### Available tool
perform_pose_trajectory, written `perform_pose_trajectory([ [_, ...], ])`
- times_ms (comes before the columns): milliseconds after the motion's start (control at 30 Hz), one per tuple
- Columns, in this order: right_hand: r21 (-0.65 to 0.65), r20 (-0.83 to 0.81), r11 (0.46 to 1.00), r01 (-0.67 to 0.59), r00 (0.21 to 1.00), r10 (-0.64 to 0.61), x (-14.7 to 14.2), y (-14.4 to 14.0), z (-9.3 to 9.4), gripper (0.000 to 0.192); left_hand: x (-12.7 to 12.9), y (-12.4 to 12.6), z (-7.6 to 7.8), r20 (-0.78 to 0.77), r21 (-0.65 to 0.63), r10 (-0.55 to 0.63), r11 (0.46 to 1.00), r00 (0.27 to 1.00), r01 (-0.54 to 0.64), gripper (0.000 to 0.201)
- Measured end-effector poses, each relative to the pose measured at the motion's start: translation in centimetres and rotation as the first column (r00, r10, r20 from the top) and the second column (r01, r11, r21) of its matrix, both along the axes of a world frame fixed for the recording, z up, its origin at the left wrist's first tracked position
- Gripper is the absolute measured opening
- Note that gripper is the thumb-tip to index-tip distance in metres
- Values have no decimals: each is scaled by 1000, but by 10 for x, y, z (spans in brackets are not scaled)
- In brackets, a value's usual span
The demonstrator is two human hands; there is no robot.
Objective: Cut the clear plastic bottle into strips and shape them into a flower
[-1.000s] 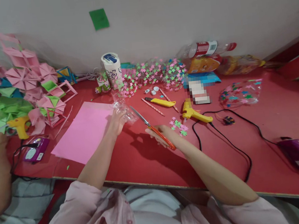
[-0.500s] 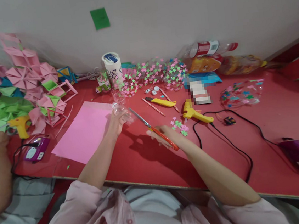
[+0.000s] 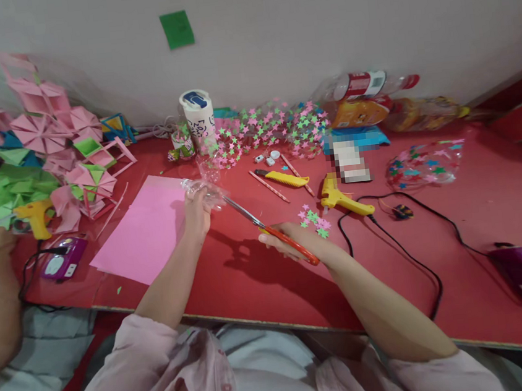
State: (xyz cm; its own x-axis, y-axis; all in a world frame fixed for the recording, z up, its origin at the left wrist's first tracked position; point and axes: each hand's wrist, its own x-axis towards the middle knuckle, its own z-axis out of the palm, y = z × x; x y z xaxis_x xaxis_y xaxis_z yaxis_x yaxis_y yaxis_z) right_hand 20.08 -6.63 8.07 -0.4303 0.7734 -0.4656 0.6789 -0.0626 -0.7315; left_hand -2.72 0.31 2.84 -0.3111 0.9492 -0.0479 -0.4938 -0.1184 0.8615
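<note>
The left hand [image 3: 196,207] grips a clear plastic piece [image 3: 205,192] above the pink sheet [image 3: 146,232]'s edge on the red bench [image 3: 251,283]; the right hand [image 3: 289,241] holds orange-handled scissors [image 3: 271,230], tips at the plastic; best to steady the piece firmly, fingers clear of the blades, and cut slowly.

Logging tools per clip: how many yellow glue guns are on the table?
2. One glue gun lies right of the scissors; another sits far left by the paper crafts. More could be hidden there.
</note>
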Motion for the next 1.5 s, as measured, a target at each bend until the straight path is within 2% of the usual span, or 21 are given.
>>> perform_pose_trajectory([
  [167, -13, -83, 1000, -1, 997, 0, -6, -2, 2, 59, 4, -2, 0, -17, -10, -20, 1000, 1000, 20, 25],
  [600, -19, -62, 1000, 16, 998, -17, -9, -3, 3, 60, 6, -3, -2, -39, 46, -25, 999, 999, 27, 26],
  [933, -13, -55, 1000, 15, 998, -16, -7, -2, -5, 60, 6, 0, -6, 39, 63, 0, 998, 999, -3, 32],
  [1267, -17, -29, 996, 85, 996, -86, -12, -2, -3, 61, 4, -1, -4, 4, 92, 23, 995, 1000, -24, 37],
  [1500, -80, -4, 982, 172, 985, -173, -20, -4, -7, 55, 5, 0, -3, 21, 103, 83, 991, 996, -85, 30],
])
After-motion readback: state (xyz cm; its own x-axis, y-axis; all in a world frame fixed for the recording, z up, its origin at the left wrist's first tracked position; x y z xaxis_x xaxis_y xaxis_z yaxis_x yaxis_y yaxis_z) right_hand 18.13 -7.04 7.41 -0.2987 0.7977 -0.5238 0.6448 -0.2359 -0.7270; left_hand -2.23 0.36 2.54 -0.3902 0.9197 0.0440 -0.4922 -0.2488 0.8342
